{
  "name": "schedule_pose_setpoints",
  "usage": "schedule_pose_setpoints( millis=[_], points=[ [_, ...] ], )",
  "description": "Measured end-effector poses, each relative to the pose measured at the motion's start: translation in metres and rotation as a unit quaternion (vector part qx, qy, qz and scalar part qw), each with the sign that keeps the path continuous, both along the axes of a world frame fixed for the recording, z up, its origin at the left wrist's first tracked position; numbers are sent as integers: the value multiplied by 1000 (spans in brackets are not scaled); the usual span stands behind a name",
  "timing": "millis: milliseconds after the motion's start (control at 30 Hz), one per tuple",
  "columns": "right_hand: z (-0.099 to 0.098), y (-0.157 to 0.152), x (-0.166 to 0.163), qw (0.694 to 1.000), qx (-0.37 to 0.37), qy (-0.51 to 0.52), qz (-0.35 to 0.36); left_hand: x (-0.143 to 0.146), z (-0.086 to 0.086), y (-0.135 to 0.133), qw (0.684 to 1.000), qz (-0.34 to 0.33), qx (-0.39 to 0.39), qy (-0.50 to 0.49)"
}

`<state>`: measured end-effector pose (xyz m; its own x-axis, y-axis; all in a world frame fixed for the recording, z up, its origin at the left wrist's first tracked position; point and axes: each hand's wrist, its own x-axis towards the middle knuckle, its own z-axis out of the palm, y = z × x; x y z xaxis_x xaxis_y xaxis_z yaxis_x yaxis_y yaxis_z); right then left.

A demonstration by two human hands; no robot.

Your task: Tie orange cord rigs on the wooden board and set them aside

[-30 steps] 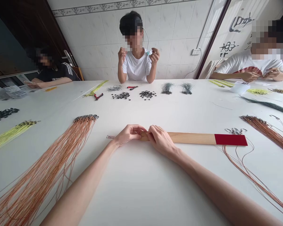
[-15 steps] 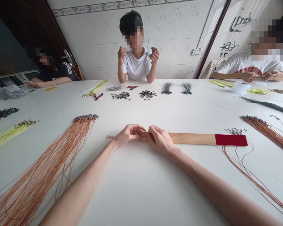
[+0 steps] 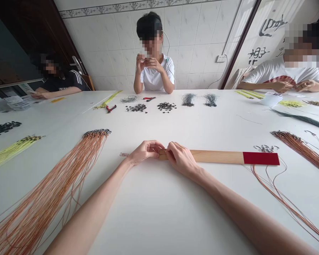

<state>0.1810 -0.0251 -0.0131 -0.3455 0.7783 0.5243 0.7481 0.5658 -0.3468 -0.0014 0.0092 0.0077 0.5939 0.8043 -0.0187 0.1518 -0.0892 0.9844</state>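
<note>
A flat wooden strip [image 3: 218, 156], with a dark red patch [image 3: 261, 158] at its right end, lies crosswise in front of me. My left hand [image 3: 145, 153] curls its thumb and fingers round the strip's left end. Just beside it, my right hand [image 3: 181, 157] rests on the strip with fingers bent and pressed together; anything small between them is hidden. Several metal hooks [image 3: 266, 148] sit behind the red patch, and brown cords [image 3: 266, 182] run out from under it toward the lower right. A small printed label [image 3: 124, 154] lies left of my left wrist.
A large bundle of brown cords [image 3: 66, 170] with dark metal ends spreads on the left. Another brown bundle [image 3: 303, 148] lies right. Across the white table [image 3: 154, 205] are piles of black parts [image 3: 166, 106], wire bundles [image 3: 188, 99] and red-handled pliers [image 3: 111, 109]. Three people sit around it.
My hands and the wooden strip hold nearly the same position. The person opposite has brought both hands together in front of the chin.
</note>
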Motion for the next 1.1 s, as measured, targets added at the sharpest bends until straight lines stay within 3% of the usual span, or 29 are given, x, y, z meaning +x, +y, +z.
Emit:
schedule_pose_setpoints(
  millis=[1100],
  points=[
    [0,0,0,1000,24,-10,3,-1,-2,2,1000,-9,8,-5]
  ],
)
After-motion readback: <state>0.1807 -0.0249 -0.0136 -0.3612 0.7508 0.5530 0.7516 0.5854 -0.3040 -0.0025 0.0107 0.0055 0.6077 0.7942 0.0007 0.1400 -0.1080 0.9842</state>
